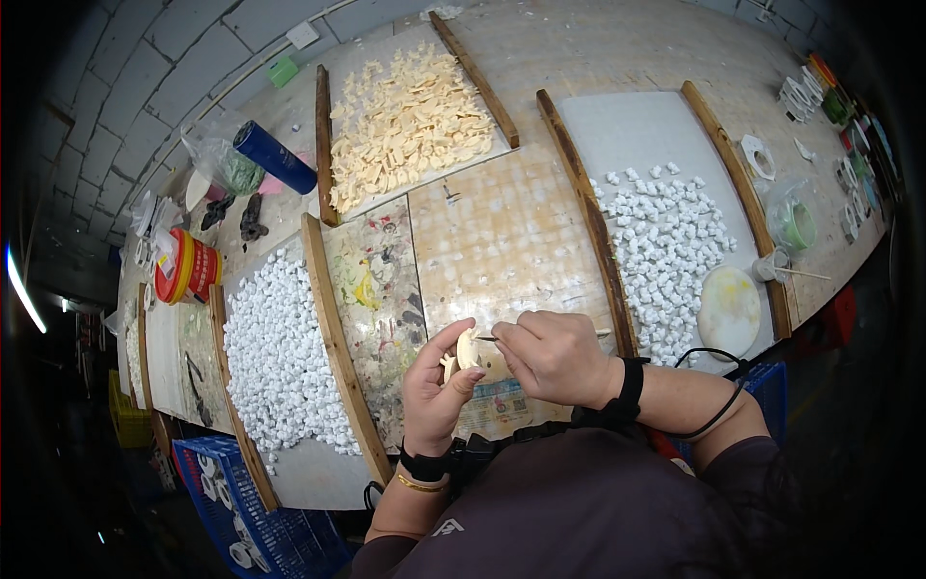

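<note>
Two hands meet over the near edge of the workbench (502,241): the left hand (434,391) pinches a small cream-coloured figure (473,349) between thumb and fingertips, holding it up just above a printed card lying on the bench, while the right hand (555,357) is closed round a thin brush (490,339) whose tip touches the figure's top. To do this well, I judge the left hand should grip only at the edges, so the fingers stay off the spot being touched, and turn the piece to the tip rather than chasing it; the right wrist would be steadier braced against the left. White pieces (280,352) lie heaped to the left between wooden slats, more white pieces (666,246) to the right, and cream pieces (410,125) sit on a board farther back. Much of the figure is hidden behind the fingers, so its shape is hard to tell, and most of the brush handle is lost in the right fist; whether the tip carries paint cannot be made out
</note>
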Demonstrator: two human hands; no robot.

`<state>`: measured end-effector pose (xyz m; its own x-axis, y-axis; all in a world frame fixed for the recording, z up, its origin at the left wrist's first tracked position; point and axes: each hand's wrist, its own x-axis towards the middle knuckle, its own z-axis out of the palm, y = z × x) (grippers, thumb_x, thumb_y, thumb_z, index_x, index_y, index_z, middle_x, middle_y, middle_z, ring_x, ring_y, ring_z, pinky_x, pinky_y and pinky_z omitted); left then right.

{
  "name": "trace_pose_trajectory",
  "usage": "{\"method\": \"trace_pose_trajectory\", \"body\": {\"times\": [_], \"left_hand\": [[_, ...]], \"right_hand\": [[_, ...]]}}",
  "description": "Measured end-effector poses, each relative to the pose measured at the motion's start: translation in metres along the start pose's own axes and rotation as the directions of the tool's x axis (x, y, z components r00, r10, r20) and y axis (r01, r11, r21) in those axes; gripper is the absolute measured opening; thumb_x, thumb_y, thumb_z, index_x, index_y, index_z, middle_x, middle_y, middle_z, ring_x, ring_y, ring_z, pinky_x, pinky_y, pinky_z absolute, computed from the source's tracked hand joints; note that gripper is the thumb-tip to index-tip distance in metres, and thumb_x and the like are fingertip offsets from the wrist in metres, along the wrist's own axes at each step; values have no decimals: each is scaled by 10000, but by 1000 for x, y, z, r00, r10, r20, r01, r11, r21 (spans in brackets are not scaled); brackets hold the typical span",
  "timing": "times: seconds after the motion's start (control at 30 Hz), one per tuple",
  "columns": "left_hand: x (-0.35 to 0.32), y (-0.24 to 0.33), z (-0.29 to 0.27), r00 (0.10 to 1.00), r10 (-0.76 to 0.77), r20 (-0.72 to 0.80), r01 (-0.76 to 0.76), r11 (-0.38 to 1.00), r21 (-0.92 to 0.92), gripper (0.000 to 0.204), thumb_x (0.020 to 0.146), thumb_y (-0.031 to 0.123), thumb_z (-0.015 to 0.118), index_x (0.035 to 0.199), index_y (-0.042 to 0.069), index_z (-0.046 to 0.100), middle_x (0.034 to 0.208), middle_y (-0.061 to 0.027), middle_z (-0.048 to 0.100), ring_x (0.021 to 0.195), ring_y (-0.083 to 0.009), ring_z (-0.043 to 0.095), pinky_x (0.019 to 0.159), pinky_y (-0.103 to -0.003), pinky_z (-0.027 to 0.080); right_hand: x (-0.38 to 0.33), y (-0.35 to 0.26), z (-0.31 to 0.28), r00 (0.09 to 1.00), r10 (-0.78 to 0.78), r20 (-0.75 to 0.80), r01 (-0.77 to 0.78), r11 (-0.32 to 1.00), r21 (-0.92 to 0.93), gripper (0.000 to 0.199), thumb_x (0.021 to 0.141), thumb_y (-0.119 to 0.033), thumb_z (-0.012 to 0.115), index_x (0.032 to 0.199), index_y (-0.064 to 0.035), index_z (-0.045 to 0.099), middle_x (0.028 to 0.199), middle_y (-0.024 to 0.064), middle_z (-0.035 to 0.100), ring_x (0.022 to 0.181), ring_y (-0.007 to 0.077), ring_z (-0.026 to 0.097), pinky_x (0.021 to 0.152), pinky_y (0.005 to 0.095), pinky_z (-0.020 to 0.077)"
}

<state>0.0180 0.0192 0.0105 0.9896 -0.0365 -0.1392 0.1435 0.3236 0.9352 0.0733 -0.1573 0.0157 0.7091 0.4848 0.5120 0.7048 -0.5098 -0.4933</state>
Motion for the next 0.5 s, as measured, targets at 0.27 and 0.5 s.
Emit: {"method": "trace_pose_trajectory", "body": {"times": [0.27, 0.5], "left_hand": [[1, 1, 5, 999, -16, -28, 16, 999, -31, 516, 862, 44, 613, 1328, -27, 405, 834, -29, 575, 546, -15, 387, 449, -154, 278], [1, -4, 7, 996, -67, -62, 60, 992, -113, 418, 860, -15, 501, 1273, -8, 439, 854, -60, 582, 513, -6, 374, 435, -154, 279]], "right_hand": [[-3, -3, -2, 977, 120, 175, -150, 974, 167, 243, 811, -76, 616, 1052, -63, 646, 698, 74, 507, 668, 230, 569, 569, 344, 450], [-6, 8, 1, 910, 208, 360, -355, 839, 413, 229, 872, -120, 589, 1084, -63, 655, 775, 105, 562, 726, 261, 566, 653, 346, 451]]}}
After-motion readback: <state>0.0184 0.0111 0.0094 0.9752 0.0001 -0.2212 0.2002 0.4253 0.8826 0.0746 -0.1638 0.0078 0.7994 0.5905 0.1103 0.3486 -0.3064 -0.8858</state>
